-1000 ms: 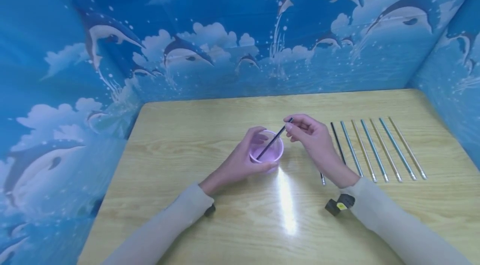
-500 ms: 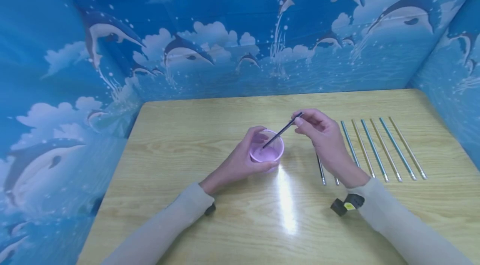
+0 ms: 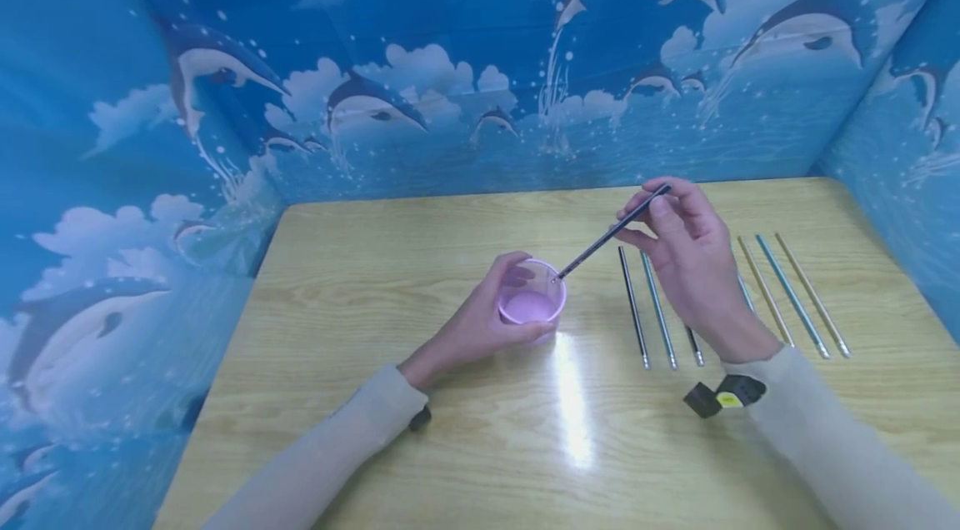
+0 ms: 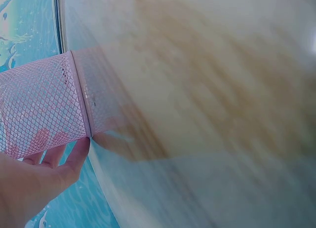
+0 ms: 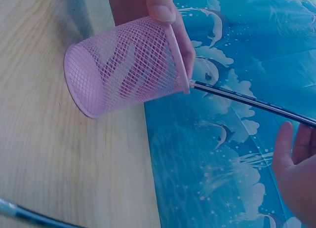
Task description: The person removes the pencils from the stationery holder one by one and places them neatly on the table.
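My left hand (image 3: pixel 487 320) grips a pink wire-mesh pen holder (image 3: pixel 528 330) around its side, thumb and fingers near the rim. In the right wrist view the mesh pen holder (image 5: pixel 126 70) stands on the wooden table with the left thumb at its rim. Between the thumb and fingers of my right hand (image 3: pixel 690 263) is a dark pencil (image 3: pixel 615 232), slanting down to the left. Its silver eraser end overlaps the holder's right rim in the head view. The left wrist view shows the left fingers (image 4: pixel 66 164) against the mesh.
Right of the pen holder lies a row of pencils, among them a black pencil (image 3: pixel 634 309), a teal pencil (image 3: pixel 660 313) and a gold pencil (image 3: pixel 813 297). My right hand hides part of the row. Dolphin-printed cloth (image 3: pixel 450 130) walls the table (image 3: pixel 375 263).
My right hand has moved right and away from me, drawing the pencil up from inside the pen holder to its rim. The left hand and holder have stayed put.
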A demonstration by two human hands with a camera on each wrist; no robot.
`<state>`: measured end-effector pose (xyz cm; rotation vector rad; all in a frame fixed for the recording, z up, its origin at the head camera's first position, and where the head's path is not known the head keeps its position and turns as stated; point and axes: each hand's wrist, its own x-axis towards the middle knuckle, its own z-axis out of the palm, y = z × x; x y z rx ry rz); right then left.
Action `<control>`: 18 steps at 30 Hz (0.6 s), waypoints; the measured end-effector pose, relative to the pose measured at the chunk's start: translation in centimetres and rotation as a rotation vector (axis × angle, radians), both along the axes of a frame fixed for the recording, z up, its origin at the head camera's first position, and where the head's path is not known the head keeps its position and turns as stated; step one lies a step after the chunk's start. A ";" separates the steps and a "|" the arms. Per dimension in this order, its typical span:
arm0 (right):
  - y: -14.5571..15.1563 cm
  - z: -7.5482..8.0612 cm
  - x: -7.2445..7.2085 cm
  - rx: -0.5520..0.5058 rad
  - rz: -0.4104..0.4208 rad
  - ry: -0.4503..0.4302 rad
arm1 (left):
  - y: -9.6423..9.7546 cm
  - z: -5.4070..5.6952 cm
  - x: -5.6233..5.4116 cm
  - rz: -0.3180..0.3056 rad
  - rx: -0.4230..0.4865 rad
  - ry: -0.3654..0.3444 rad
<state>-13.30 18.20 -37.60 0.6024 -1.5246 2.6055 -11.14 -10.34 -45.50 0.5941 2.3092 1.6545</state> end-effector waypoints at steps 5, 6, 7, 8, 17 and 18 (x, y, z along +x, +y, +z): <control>1.4 0.8 0.0 -0.065 -0.064 0.026 | 0.0 0.0 0.0 0.005 -0.014 0.007; 1.7 0.9 -0.1 -0.086 -0.068 0.030 | 0.0 0.0 0.0 0.004 -0.014 0.009; 2.1 1.0 0.0 -0.097 -0.076 0.035 | 0.0 -0.1 0.0 0.004 -0.014 0.010; 2.5 1.0 -0.1 -0.108 -0.082 0.038 | 0.0 -0.1 0.0 0.004 -0.012 0.011; 6.4 0.5 0.0 -0.080 -0.151 -0.011 | 0.1 -0.3 -0.2 0.002 -0.001 0.020; 6.8 0.3 0.1 -0.064 -0.161 -0.017 | 0.1 -0.3 -0.2 0.001 0.002 0.019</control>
